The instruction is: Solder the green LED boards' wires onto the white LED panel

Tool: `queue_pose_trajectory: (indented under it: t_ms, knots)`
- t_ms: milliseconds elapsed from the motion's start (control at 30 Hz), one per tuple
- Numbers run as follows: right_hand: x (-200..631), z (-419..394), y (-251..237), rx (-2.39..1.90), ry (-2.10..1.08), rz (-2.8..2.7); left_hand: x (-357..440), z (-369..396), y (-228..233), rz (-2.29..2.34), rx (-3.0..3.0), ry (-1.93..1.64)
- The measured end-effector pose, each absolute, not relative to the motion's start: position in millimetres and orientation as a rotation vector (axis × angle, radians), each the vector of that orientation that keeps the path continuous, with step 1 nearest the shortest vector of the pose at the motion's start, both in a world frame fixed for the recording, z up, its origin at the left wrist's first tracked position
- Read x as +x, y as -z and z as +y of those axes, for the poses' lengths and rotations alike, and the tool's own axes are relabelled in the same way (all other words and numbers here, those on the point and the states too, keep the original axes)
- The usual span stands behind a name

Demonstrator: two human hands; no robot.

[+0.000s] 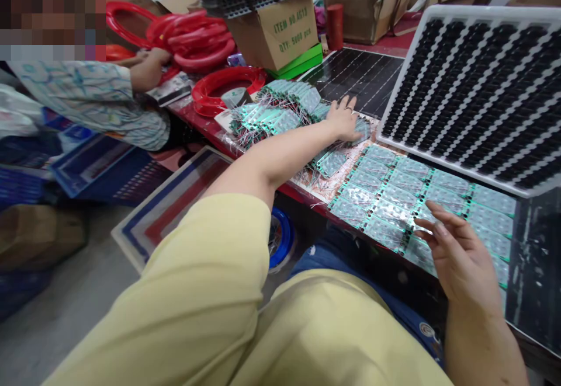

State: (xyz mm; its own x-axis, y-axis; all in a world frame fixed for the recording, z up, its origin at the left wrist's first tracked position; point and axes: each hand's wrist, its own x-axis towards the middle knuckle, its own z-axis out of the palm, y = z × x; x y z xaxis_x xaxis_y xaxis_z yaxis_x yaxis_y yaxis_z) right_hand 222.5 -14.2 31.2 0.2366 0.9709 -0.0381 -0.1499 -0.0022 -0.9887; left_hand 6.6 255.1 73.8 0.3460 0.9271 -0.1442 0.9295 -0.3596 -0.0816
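Observation:
My left hand (344,118) reaches out with its fingers spread over the edge of a heap of green circuit boards with thin wires (274,118). Its fingertips are near or on a board at the heap's right side; contact is hard to make out. My right hand (462,249) hovers above a flat grid of similar boards (398,196), laid in rows at the table's near edge. Its fingers are half bent and apart, with nothing visible in them. Wires lie across the boards in the grid.
A white-framed tray with black slots (477,100) leans behind the grid. Dark panels (357,79) lie at the back. Red coils (197,41), a cardboard box (280,30) and a red cylinder (335,27) stand beyond. At left, another person's hand (151,69) is by the coils.

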Motion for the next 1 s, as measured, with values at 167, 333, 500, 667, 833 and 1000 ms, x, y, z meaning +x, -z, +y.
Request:
queue_pose_trajectory:
  t_ms: [167, 333, 500, 667, 833, 1000]
  knots:
    - [231.9, -22.2, -32.3, -1.282, -1.061, -1.027, 9.9, 251.8, -64.9, 1.796, 2.558, 0.481]
    - [252.9, -41.9, -36.8, -1.455, -0.874, -1.184, 0.3, 254.4, -85.0, 1.771, 2.418, 0.322]
    - [269.5, -58.9, -41.4, -1.658, -0.725, -1.098, -5.5, 243.4, -91.2, 1.544, 2.600, 0.229]
    - [282.1, -67.2, -41.2, -1.779, -0.398, -1.232, 2.7, 226.3, -86.3, 1.504, 2.601, 0.466]
    - [301.3, -76.5, -20.3, -1.854, -0.072, -1.651, 12.1, 176.5, -95.0, 1.267, 2.721, 0.188]
    - [307.4, -83.9, 6.3, -1.919, -0.064, -2.000, 15.6, 89.8, -72.8, 0.629, 2.855, 0.376]
